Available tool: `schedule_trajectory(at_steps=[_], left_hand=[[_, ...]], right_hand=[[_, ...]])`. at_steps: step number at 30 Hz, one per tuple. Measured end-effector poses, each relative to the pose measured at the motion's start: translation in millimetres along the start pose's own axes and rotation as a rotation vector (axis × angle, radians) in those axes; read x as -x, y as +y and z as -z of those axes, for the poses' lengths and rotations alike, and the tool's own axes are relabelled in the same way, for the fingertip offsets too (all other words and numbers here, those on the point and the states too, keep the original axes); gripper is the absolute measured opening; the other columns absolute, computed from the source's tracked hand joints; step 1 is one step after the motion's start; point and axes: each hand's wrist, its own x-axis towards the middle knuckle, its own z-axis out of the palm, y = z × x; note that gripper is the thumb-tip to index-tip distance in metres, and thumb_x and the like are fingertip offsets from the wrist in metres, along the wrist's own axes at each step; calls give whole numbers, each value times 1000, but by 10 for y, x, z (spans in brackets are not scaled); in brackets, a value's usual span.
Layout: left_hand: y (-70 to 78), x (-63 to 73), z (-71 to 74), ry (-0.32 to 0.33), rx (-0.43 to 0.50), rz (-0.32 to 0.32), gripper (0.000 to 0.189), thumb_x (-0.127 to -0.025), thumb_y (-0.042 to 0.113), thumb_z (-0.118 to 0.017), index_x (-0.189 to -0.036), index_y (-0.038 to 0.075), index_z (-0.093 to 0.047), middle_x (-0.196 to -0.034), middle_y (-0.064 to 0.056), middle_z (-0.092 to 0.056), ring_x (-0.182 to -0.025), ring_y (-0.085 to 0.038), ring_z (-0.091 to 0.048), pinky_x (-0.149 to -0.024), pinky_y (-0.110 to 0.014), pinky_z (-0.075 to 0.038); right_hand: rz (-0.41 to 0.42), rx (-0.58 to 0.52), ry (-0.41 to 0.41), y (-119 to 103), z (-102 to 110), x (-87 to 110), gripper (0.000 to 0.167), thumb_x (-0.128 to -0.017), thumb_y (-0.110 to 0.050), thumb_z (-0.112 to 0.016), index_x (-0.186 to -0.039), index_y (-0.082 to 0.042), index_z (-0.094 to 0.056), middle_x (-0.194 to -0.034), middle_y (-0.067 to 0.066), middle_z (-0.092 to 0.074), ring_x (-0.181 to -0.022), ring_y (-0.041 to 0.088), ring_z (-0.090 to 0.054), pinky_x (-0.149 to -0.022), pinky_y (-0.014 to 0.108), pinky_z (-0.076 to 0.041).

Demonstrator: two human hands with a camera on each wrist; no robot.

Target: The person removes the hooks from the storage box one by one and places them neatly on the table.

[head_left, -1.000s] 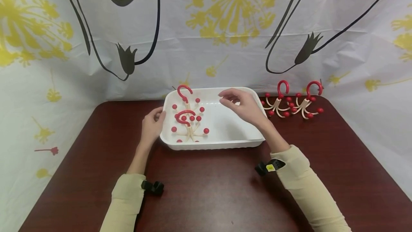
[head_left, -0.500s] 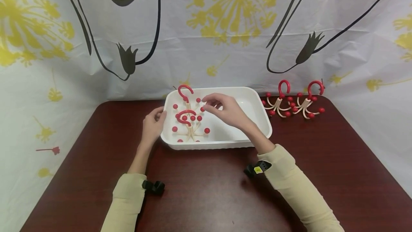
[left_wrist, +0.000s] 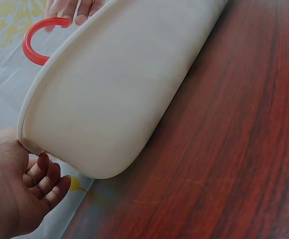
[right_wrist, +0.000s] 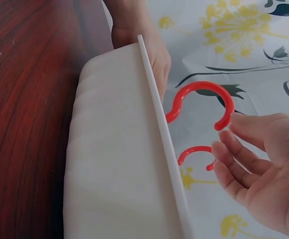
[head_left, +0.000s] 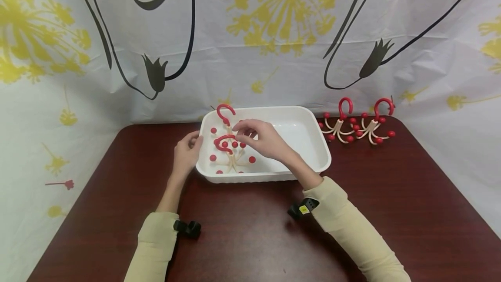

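Note:
My left hand [head_left: 187, 153] grips the left end of a white plastic tray [head_left: 270, 176], its fingers curled under the rim in the left wrist view. Inside the tray at the left stand two hook hangers, each with a red curved hook and pale arms tipped with red balls. My right hand [head_left: 263, 139] reaches over the tray. In the right wrist view its thumb and fingertips are right at the free end of the near hanger's red hook [right_wrist: 201, 85], fingers loosely bent. The far hanger's hook [head_left: 219, 110] rises behind; the right hand partly covers that hanger's arms.
Two similar hook hangers, one left [head_left: 337, 129] and one right [head_left: 369, 130], stand on the dark reddish table [head_left: 250, 229] beyond the tray's right end. A patterned white cloth [head_left: 250, 77] hangs behind the table.
My right hand has moved left across the tray, from its right side to the near hanger's hook. The left hand has stayed at the tray's left end.

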Motion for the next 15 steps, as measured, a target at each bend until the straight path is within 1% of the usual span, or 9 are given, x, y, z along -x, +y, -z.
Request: schedule_trajectory(at_steps=[6,12,15], left_hand=[[9,7,-2,4,5,-4,39,-104,25,-57,-134,2,-63,-98,-17,-65,-88,-28,-63,-67,-20,-47],[13,15,-4,1,6,-2,39,-104,26,-57,-134,2,-63,-100,-18,-65,-90,-29,-64,-68,-20,-48],[3,16,-2,-1,4,-2,40,-104,26,-57,-135,1,-63,-101,-18,-65,-90,-28,-64,-68,-20,-48]], right_hand=[[-6,22,-17,-10,-35,-20,24,-90,-10,-77,-114,-6,-74,-93,0,-70,-82,14,-63,-79,29,-54],[-20,23,-42,-20,-51,-41,25,-89,-10,-78,-114,-6,-75,-95,1,-71,-83,15,-63,-81,34,-55],[-21,23,-49,-26,-59,-53,23,-89,-10,-78,-112,-6,-75,-94,2,-71,-83,16,-62,-80,33,-54]])
